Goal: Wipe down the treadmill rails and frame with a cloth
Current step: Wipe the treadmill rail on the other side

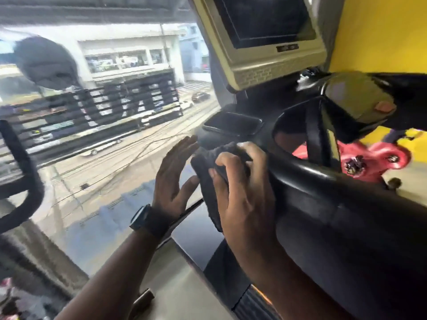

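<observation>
The right hand [242,199] hides much of the cloth [204,179]; the screen [263,19] is cut off at one o'clock.

**Black handrail carried a dark cloth**

The black handrail [323,181] of the treadmill ran from lower right up toward the tray recess [231,125] in the console (a shallow, dark-lined pocket). A dark cloth [208,179] lay draped over the rail's upper end, just below that recess, its loose part hanging down the near side. The right hand [240,190] curled over the cloth, pinning it against the rail.
</observation>
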Demonstrator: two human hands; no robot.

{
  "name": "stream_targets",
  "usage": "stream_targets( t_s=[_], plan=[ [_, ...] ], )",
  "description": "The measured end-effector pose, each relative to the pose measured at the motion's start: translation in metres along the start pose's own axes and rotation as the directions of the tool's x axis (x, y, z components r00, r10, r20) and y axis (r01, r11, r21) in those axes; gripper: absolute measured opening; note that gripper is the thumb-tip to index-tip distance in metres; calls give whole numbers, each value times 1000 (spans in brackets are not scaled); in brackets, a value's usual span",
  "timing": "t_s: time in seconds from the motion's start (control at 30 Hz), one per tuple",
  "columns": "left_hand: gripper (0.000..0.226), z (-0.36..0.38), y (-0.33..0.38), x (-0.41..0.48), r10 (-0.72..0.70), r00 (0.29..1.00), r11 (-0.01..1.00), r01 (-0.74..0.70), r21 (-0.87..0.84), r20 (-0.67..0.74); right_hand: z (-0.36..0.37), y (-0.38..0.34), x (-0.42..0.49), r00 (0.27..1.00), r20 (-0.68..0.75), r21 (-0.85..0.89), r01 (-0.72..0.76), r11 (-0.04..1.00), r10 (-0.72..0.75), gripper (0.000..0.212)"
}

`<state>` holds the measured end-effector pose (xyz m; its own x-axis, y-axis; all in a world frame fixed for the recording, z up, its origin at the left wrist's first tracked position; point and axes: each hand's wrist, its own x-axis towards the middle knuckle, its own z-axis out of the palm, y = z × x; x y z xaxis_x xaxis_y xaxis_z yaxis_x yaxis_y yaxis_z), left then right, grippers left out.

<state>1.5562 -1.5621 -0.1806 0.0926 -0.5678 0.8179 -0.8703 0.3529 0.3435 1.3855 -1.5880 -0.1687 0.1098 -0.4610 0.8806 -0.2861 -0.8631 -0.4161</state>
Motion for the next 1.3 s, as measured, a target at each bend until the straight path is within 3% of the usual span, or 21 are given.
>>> stream_targets(
  t_s=[0.17,0.27,0.4,0.53,0.6,0.8,0.97,1.2,1.3],
  plan=[
    [67,9,-50,12,184,974,982,-177,-66,133,20,-8,1,991,-118,-389,15,921,-66,12],
    [60,13,-68,15,299,947,951,-284,-125,122,34,-18,-5,970,-195,-672,-25,741,-144,13],
    [58,23,-87,22,418,905,897,-396,-198,82,67,-21,-25,970,-202,-837,-100,538,-134,26],
    [59,34,-95,23,462,887,855,-440,-274,17,105,-16,-45,987,-162,-848,-146,510,12,60],
    [59,37,-100,24,463,886,848,-445,-288,-4,113,-13,-38,988,-155,-872,-137,469,1,68],
    [69,46,-116,28,480,877,851,-463,-249,11,103,-14,-3,989,-125,-917,-85,390,-79,53],
    [75,52,-118,30,503,864,844,-492,-214,-1,102,-1,-50,941,-334,-880,-295,373,-44,56],
    [80,57,-113,27,491,871,850,-478,-222,1,106,-6,-5,987,-108,-919,-53,390,-120,50],
    [81,54,-113,27,495,869,851,-483,-207,7,79,5,-27,937,-322,-875,-240,421,-136,47]
  ],
)
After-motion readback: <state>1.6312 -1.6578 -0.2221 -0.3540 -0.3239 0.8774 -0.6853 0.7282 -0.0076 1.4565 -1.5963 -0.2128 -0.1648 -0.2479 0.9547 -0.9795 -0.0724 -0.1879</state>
